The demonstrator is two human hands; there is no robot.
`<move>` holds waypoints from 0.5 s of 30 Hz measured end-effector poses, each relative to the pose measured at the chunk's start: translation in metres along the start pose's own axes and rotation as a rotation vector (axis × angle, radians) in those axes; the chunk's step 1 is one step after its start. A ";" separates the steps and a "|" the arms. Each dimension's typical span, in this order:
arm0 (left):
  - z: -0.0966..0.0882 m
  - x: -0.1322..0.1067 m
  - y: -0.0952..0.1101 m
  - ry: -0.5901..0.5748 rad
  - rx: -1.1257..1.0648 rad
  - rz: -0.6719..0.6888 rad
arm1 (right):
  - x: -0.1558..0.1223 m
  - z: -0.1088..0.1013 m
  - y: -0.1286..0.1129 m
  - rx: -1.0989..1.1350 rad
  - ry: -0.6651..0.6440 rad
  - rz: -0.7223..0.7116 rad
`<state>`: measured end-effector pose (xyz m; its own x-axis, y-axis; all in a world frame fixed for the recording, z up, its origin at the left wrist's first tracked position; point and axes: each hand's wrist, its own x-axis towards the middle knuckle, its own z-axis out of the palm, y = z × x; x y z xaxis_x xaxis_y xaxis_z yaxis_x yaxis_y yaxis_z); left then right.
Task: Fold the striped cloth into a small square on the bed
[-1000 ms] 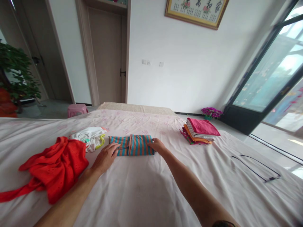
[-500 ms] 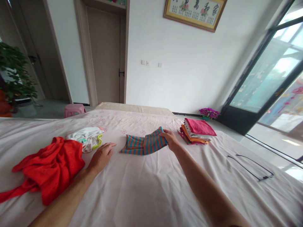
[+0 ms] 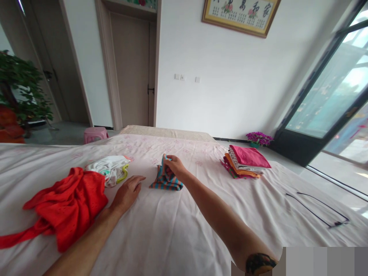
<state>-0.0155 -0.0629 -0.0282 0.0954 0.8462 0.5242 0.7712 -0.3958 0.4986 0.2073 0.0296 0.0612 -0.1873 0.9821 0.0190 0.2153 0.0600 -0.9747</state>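
Note:
My right hand [image 3: 173, 167] grips the edge of a blue-and-brown striped cloth garment [image 3: 169, 184], bringing one end over onto the other. Part of the garment is hidden behind the fingers. My left hand [image 3: 128, 192] rests on the bed sheet to the left of it, fingers stretched out and holding nothing. Close to that hand lie a crumpled red garment [image 3: 71, 207] and a white garment with yellow-green trim [image 3: 107, 169]. On the right sits a stack of folded clothes [image 3: 247, 159], a pink-red piece on top.
A pair of glasses [image 3: 322, 209] lies on the bed sheet [image 3: 184, 237] at the right. Beyond the bed are a pink stool [image 3: 95, 134], purple flowers [image 3: 258, 138] in a pot, and a door [image 3: 130, 73]. A leafy plant [image 3: 21, 88] stands at the far left.
My right hand has moved left, carrying the striped garment's right end over its left part. My left hand stays beside the garment. The view has shifted slightly.

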 end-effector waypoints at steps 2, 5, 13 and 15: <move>0.000 0.000 0.001 0.000 -0.002 0.000 | -0.001 0.000 0.002 -0.023 0.030 0.002; 0.000 0.001 0.003 -0.001 0.000 -0.007 | -0.006 -0.011 0.009 -0.229 0.140 -0.129; 0.001 0.003 0.010 0.003 -0.002 0.022 | -0.034 -0.007 0.030 -0.784 0.066 -0.414; 0.002 0.003 0.011 0.014 -0.011 0.010 | -0.036 0.003 0.035 -0.826 0.026 -0.390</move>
<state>-0.0053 -0.0643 -0.0224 0.0947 0.8372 0.5387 0.7632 -0.4085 0.5006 0.2184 -0.0038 0.0257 -0.3713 0.8684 0.3287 0.7604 0.4875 -0.4291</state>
